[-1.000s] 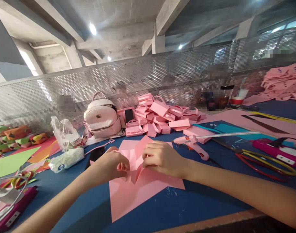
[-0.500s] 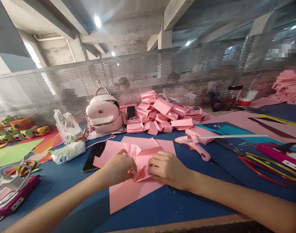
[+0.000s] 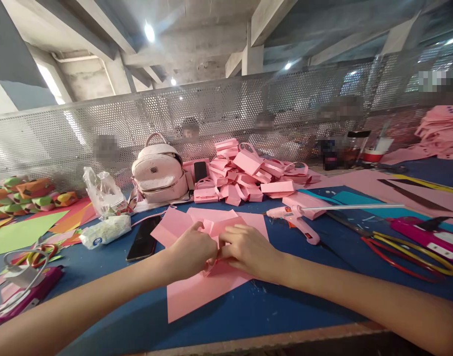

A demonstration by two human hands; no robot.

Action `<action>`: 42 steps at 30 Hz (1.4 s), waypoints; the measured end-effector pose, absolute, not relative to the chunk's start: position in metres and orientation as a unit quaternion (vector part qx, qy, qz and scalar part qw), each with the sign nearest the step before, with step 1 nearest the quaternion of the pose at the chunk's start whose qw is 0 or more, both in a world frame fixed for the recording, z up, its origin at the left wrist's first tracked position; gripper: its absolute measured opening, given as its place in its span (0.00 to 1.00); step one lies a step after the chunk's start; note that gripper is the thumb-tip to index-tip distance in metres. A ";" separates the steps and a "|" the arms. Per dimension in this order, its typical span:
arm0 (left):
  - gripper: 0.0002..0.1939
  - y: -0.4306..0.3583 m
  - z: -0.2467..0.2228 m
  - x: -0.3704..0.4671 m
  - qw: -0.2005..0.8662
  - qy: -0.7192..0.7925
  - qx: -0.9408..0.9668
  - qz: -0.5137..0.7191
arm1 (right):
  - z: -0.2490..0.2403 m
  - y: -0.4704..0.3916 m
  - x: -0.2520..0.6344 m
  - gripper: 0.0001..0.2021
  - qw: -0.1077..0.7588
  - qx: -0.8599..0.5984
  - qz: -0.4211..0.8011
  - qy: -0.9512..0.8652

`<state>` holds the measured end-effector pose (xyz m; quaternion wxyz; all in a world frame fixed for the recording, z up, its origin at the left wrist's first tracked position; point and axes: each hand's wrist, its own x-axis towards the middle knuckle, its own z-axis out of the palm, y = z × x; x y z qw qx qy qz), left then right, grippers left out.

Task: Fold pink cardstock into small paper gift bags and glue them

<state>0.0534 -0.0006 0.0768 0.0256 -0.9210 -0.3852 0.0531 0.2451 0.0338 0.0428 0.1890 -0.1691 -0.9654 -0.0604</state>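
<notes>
My left hand and my right hand meet over a creased sheet of pink paper. The fingers of both hands are curled in on its near fold, and the knuckles hide most of the pinched spot. Beneath it lie flat pink sheets on the blue table. Right of my hands rests a pink hot glue gun with a long glue stick in its back. A black phone lies left of the paper.
Behind the paper stand a pale pink backpack and a heap of folded pink paper boxes. Scissors with red and yellow handles and a magenta power strip lie to the right. Another power strip sits at the left.
My left hand has moved right, closer to my right hand, and both close over the fold. The left flap of the pink sheet has swung up and the sheet has shifted.
</notes>
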 end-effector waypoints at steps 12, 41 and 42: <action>0.27 -0.010 0.096 0.040 0.198 -0.381 -0.892 -0.139 | 0.045 0.052 0.255 0.10 0.291 -0.258 0.128 -0.912; 0.35 0.006 0.006 0.015 0.171 -0.423 -0.859 -0.234 | 0.027 0.054 0.258 0.09 0.383 -0.226 0.247 -0.861; 0.34 0.005 0.006 0.015 0.169 -0.420 -0.860 -0.235 | 0.027 0.054 0.258 0.09 0.382 -0.229 0.251 -0.859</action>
